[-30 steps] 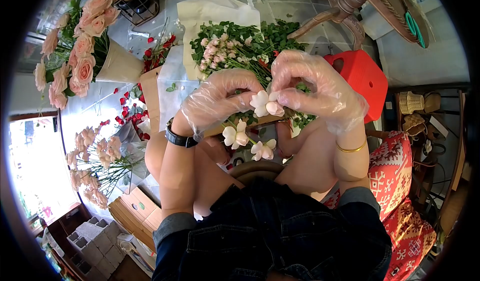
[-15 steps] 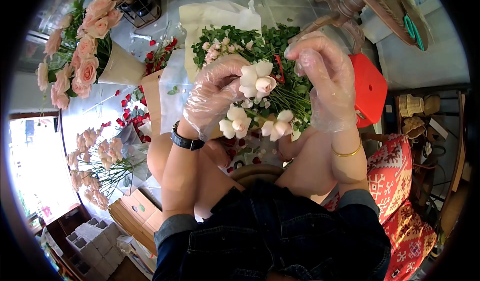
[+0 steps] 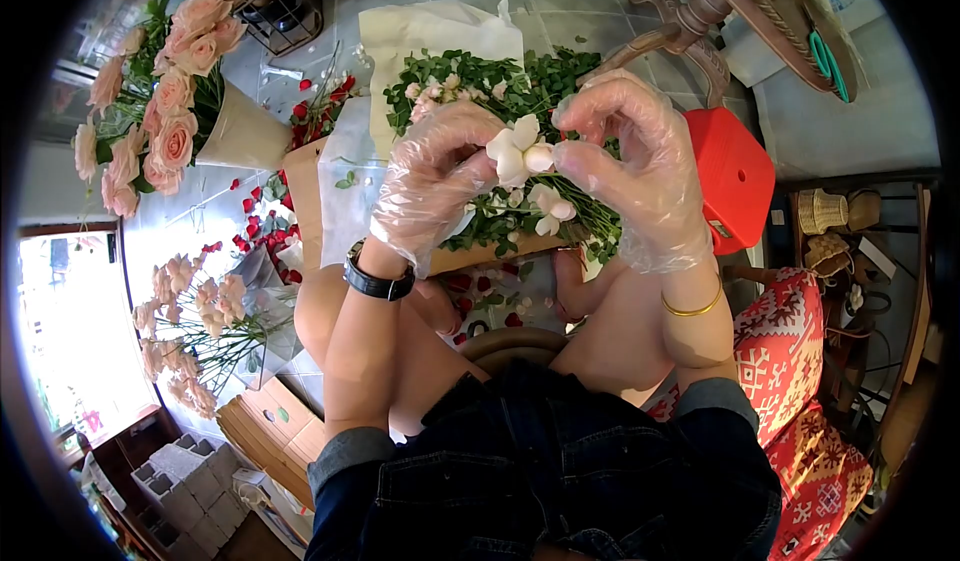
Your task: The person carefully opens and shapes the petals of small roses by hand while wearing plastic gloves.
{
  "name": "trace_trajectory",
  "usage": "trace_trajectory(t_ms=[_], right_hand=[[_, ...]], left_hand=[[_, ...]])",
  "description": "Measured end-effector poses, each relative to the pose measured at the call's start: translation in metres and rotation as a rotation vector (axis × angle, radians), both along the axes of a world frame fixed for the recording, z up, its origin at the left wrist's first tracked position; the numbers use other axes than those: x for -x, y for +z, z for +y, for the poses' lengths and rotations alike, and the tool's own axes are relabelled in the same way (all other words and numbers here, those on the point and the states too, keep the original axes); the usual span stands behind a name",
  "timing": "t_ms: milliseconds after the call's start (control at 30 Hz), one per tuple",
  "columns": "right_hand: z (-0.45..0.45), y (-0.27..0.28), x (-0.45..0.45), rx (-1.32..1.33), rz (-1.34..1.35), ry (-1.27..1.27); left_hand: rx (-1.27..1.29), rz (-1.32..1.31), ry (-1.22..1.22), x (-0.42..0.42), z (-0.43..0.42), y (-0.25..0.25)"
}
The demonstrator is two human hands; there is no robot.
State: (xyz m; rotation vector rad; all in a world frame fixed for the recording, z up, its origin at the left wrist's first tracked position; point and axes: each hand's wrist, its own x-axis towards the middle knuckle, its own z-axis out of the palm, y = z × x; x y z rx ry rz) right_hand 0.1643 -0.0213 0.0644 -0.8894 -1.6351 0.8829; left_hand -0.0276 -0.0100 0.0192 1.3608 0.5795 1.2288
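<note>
Both of my hands wear thin clear plastic gloves. A white rose (image 3: 517,151) with partly spread petals hangs between them. My left hand (image 3: 432,176) is closed, thumb and forefinger pinching at the rose's left side. On the other side, my right hand (image 3: 642,166) has curved fingers, with a gap between forefinger and thumb. Its thumb tip is at the bloom's right edge; whether it touches is unclear. A second white rose (image 3: 551,208) sits just below. Green leaves and stems (image 3: 560,81) with small pale pink roses (image 3: 440,93) lie behind.
Brown and white wrapping paper (image 3: 440,26) lies under the greenery. Red petals (image 3: 262,223) litter the floor. Pink roses (image 3: 172,136) stand at left, paler ones (image 3: 180,311) below. A red stool (image 3: 735,181) and carved table leg (image 3: 690,23) are at right.
My right hand has come left and down to the rose, its fingers uncurling. The white roses have shifted, with the lower ones swinging up and right. My left hand has barely moved.
</note>
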Motion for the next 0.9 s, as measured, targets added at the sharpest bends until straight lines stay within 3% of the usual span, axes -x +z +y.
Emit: trace_trajectory(t_ms=[267, 367, 900], right_hand=[[-0.001, 0.001, -0.001, -0.053, -0.105, -0.085], [0.002, -0.004, -0.005, -0.002, -0.138, 0.027], [0.002, -0.007, -0.006, 0.251, 0.065, 0.206]], left_hand=[[-0.037, 0.043, -0.007, 0.001, 0.002, -0.003], [-0.046, 0.072, -0.018, 0.002, 0.002, -0.003], [0.056, 0.021, -0.056, 0.001, 0.001, -0.004]])
